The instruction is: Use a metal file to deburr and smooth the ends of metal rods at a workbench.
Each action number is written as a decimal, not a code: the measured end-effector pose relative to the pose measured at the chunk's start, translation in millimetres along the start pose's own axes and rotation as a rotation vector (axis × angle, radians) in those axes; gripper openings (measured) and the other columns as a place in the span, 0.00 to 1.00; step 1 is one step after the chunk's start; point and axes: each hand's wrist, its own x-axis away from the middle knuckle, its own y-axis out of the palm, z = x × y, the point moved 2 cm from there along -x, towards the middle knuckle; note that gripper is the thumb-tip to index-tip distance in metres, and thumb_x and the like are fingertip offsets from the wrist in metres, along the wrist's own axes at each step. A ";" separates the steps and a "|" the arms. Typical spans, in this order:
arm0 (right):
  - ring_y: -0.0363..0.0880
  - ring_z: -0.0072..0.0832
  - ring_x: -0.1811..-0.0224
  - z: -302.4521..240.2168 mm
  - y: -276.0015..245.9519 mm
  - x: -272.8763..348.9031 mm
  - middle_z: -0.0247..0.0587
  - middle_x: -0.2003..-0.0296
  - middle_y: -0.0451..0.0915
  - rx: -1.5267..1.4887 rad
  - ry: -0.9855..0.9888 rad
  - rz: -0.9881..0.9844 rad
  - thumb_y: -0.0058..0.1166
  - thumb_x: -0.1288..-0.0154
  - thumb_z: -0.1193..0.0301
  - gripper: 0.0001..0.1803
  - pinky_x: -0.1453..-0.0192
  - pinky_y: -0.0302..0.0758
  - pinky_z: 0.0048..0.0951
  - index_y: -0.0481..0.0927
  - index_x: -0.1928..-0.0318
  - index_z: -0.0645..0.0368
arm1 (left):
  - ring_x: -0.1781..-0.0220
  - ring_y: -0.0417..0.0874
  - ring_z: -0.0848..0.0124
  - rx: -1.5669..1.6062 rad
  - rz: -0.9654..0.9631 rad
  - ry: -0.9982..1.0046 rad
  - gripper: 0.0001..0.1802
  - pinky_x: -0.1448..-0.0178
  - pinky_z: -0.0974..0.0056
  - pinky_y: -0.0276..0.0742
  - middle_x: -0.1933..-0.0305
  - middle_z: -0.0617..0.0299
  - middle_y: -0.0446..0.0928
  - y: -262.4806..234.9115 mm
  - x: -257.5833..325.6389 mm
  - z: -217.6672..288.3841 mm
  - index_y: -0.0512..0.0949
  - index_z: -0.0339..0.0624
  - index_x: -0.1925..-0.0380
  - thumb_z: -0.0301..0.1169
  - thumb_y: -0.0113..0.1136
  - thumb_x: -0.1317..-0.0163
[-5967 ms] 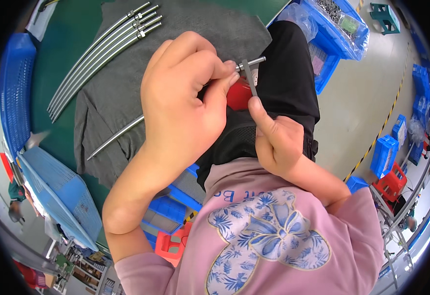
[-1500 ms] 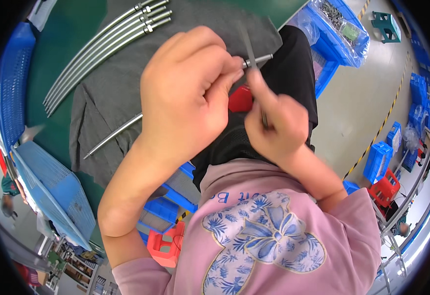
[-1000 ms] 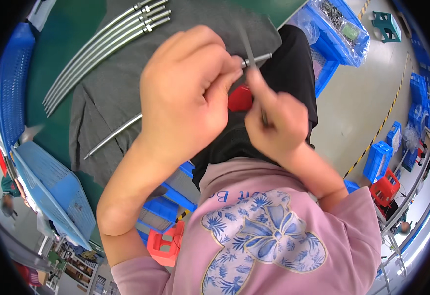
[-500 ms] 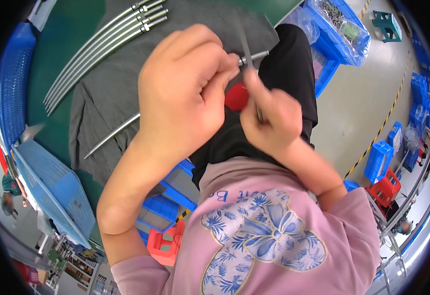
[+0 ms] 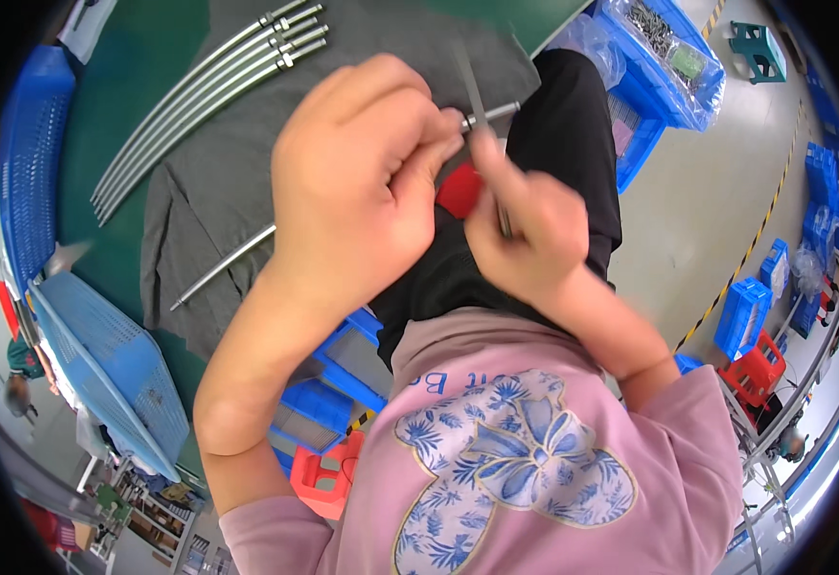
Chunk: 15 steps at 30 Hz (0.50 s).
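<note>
The left hand (image 5: 357,182) is gripping a rod (image 5: 492,113) above the grey cloth (image 5: 218,182), while the right hand (image 5: 525,230) is pinching what looks like a thin tool (image 5: 472,86) against it.

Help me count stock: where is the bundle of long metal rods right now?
In the head view, the bundle of metal rods lies upper left on the grey cloth, up-left of the left hand.

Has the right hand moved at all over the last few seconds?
Yes. The right hand has shifted up and left, closer to the left hand, judged against the grey cloth.
</note>
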 end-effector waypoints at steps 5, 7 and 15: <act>0.58 0.27 0.93 6.8 4.3 -10.5 0.32 0.91 0.65 -0.031 -0.052 0.037 0.49 0.66 0.88 0.36 0.85 0.61 0.25 0.81 0.49 0.58 | 0.75 0.73 0.70 -0.016 -0.028 -0.008 0.08 0.70 0.71 0.69 0.74 0.58 0.72 1.0 -1.0 0.8 0.74 0.31 0.77 0.13 0.63 0.54; 0.58 0.27 0.92 3.4 3.8 -6.2 0.33 0.90 0.66 -0.069 -0.038 0.023 0.49 0.67 0.88 0.36 0.84 0.62 0.24 0.80 0.48 0.58 | 0.75 0.73 0.70 -0.010 -0.016 -0.012 0.08 0.71 0.71 0.69 0.74 0.58 0.72 0.8 0.0 0.6 0.74 0.31 0.77 0.12 0.63 0.54; 0.60 0.28 0.90 -3.0 1.2 -5.6 0.33 0.90 0.60 0.009 0.049 -0.023 0.50 0.64 0.86 0.36 0.82 0.64 0.26 0.81 0.47 0.53 | 0.76 0.72 0.71 -0.003 -0.003 -0.028 0.08 0.72 0.71 0.69 0.74 0.58 0.72 0.5 1.3 1.2 0.74 0.31 0.77 0.13 0.63 0.54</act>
